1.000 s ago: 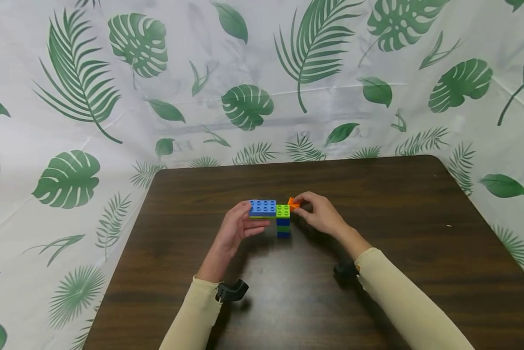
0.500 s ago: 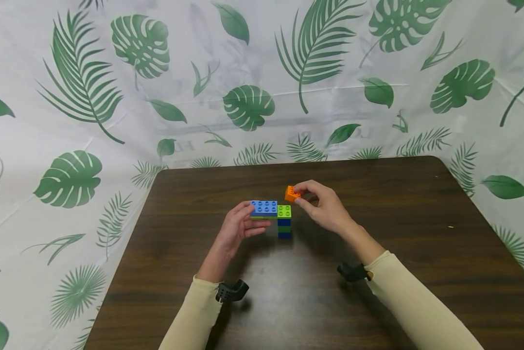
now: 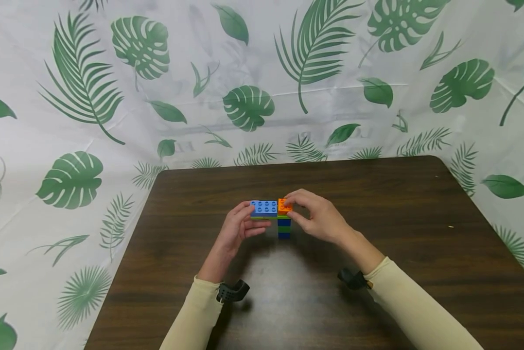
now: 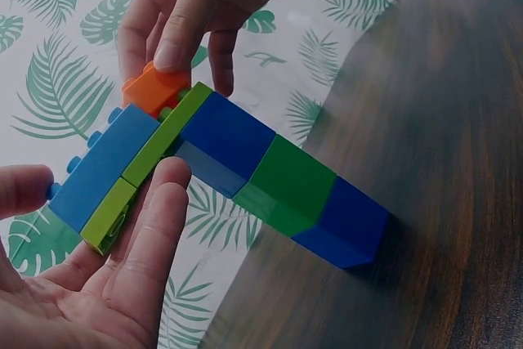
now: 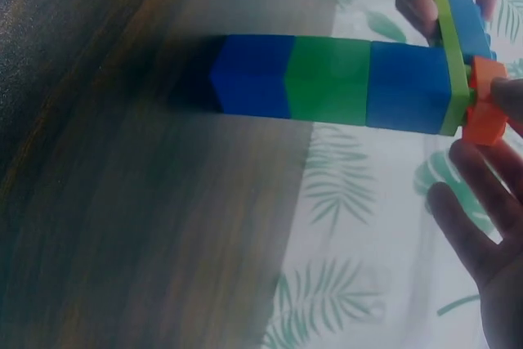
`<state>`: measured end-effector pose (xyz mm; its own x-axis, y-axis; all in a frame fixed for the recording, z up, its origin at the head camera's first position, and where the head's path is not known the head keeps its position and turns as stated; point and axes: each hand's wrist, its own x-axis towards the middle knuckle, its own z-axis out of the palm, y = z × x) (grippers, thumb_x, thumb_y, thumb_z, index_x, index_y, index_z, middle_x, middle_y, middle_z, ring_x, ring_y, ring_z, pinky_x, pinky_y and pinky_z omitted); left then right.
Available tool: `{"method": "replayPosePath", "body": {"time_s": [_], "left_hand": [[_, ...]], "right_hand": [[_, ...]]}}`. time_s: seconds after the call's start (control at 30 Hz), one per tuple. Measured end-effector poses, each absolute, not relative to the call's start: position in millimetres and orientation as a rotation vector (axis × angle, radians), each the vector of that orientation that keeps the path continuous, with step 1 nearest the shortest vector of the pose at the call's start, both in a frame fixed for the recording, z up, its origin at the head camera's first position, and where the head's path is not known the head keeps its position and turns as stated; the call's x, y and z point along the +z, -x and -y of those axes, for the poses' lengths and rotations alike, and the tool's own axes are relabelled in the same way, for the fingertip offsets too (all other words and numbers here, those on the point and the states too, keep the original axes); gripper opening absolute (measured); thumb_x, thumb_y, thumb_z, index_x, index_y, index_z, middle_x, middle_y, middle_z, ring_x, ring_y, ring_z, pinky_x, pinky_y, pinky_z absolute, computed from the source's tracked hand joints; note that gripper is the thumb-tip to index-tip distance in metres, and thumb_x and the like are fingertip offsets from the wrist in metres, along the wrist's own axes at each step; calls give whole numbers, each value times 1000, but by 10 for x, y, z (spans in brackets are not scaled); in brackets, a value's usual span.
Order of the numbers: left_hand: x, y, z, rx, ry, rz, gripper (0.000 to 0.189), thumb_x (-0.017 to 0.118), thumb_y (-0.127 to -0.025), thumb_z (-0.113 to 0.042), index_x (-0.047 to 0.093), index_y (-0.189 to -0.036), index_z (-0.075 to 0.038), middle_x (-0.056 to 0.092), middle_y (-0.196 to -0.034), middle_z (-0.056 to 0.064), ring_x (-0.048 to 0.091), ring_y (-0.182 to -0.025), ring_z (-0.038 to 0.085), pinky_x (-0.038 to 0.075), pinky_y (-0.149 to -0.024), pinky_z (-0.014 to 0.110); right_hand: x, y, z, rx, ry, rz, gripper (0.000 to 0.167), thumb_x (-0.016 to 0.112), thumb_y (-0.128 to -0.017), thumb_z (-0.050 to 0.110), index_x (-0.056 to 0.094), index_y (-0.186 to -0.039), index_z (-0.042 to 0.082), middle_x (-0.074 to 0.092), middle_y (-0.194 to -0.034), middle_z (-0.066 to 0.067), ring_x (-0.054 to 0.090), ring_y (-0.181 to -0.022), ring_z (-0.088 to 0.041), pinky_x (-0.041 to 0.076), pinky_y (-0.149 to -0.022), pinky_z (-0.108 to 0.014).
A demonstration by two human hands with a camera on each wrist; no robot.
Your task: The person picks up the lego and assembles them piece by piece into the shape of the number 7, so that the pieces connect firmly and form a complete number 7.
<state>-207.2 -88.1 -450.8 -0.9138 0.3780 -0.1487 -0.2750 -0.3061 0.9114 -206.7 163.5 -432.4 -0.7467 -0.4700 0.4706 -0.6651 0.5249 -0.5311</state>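
Note:
A tower of dark blue and green bricks (image 3: 284, 229) stands upright on the table. Lime green plates (image 4: 167, 130) lie across its top and jut out to the left, with a light blue brick (image 3: 264, 208) on the overhang. My left hand (image 3: 235, 229) holds that overhanging end, thumb on the light blue brick and fingers beneath the plates. Pinched in my right hand (image 3: 321, 218), an orange brick (image 3: 282, 210) sits over the lime studs above the tower, beside the light blue brick. In both wrist views some studs show between the orange brick and the plate.
The dark wood-grain table (image 3: 192, 189) ends in front of a white leaf-print cloth (image 3: 253, 58). A small pale speck (image 3: 450, 226) lies far to the right. Each wrist carries a black camera mount (image 3: 233, 291).
The right hand lifted the orange brick from beside the tower, then brought it left and down onto the lime studs. My left hand has stayed in place.

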Motion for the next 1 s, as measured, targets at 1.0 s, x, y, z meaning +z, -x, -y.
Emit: {"method": "replayPosePath", "body": {"time_s": [1.0], "left_hand": [[-4489, 2080, 875, 2252, -96, -1569, 47, 57, -100, -25, 46, -137, 2, 68, -111, 16, 73, -87, 27, 57, -75, 35]], "right_hand": [[-4338, 2042, -1608, 875, -926, 2554, 24, 73, -90, 22, 66, -113, 20, 62, -116, 8, 61, -89, -9, 55, -75, -32]]}}
